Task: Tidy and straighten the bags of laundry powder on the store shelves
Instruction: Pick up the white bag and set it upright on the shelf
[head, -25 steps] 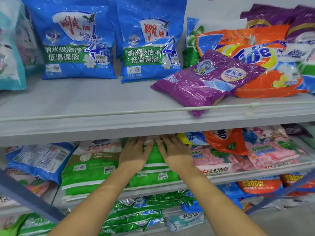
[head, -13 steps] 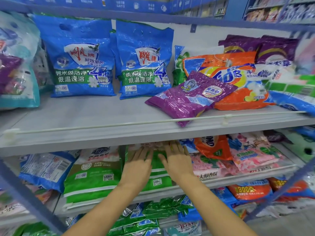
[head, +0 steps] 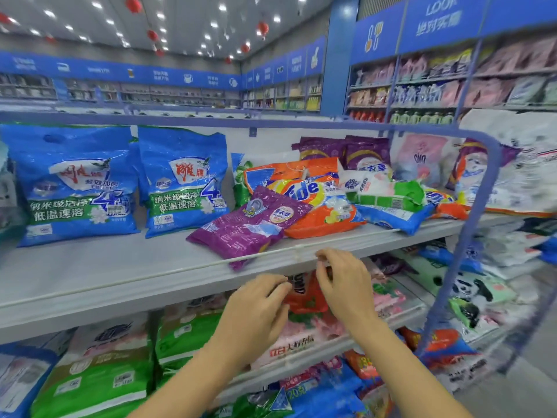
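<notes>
Your left hand (head: pixel 256 309) and right hand (head: pixel 346 285) hover side by side just in front of the upper shelf (head: pixel 90 267), fingers loosely curled and holding nothing. On that shelf two blue bags (head: pixel 78 188) stand upright at the left, each with a large "4" and a green band reading "低温速溶". To their right a purple bag (head: pixel 250 224) lies flat, its corner hanging over the thin white rail (head: pixel 180 268). It leans on an orange Tide bag (head: pixel 313 203), which sits in a jumbled heap beside a crumpled green-and-white bag (head: pixel 388 194). On the shelf below, behind your hands, lie an orange bag (head: pixel 304 297) and a pink bag (head: pixel 301 342) with red writing I can't read fully. Overhead, a blue sign (head: pixel 441 7) says "LOOK".
</notes>
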A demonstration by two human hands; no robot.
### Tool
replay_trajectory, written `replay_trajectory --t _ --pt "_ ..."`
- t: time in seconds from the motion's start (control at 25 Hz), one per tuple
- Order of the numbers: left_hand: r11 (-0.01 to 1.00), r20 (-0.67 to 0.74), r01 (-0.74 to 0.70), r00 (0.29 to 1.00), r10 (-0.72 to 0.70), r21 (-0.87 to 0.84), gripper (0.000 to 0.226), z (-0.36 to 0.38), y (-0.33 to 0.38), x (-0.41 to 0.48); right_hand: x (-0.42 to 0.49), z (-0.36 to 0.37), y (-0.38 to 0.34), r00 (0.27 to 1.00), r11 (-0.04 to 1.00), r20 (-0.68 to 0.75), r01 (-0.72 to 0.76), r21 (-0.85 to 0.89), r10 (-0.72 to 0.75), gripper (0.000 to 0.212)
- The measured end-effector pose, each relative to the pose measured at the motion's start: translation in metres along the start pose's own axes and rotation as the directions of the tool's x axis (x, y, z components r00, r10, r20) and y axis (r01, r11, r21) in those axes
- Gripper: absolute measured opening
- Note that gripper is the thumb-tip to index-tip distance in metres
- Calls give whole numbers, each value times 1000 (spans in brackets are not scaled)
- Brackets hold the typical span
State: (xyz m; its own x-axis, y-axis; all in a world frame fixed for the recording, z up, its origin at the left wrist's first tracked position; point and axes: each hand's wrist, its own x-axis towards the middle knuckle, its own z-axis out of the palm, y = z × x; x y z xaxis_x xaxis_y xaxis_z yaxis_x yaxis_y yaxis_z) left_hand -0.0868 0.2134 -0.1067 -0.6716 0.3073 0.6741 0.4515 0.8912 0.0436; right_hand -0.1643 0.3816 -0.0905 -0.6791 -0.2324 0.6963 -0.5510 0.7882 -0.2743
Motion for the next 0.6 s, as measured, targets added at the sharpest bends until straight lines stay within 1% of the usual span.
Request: replay_trajectory --t 0.08,0.2,0.28,0.4,0.48,0.6 --pt "1000 -50 21 999 -21 6 30 0 3 23 18 -18 23 998 998 -5 -60 14 60 19" --pt "993 -96 116 989 -114 15 35 7 3 58 42 -40 62 992 992 -12 -123 29 123 21" --pt "988 -96 155 984 -152 26 38 12 4 77 55 -48 86 989 989 -28 -143 40 144 22" --pt "985 -77 172 982 -170 26 41 38 21 119 79 -58 143 983 983 -24 -184 19 185 24" --pt "983 -77 183 980 -182 11 40 59 31 150 97 -62 182 981 980 -6 -196 -15 196 26" --pt "977 -83 206 976 -202 46 32 94 41 194 129 -65 232 987 983 -24 -158 -92 157 31"
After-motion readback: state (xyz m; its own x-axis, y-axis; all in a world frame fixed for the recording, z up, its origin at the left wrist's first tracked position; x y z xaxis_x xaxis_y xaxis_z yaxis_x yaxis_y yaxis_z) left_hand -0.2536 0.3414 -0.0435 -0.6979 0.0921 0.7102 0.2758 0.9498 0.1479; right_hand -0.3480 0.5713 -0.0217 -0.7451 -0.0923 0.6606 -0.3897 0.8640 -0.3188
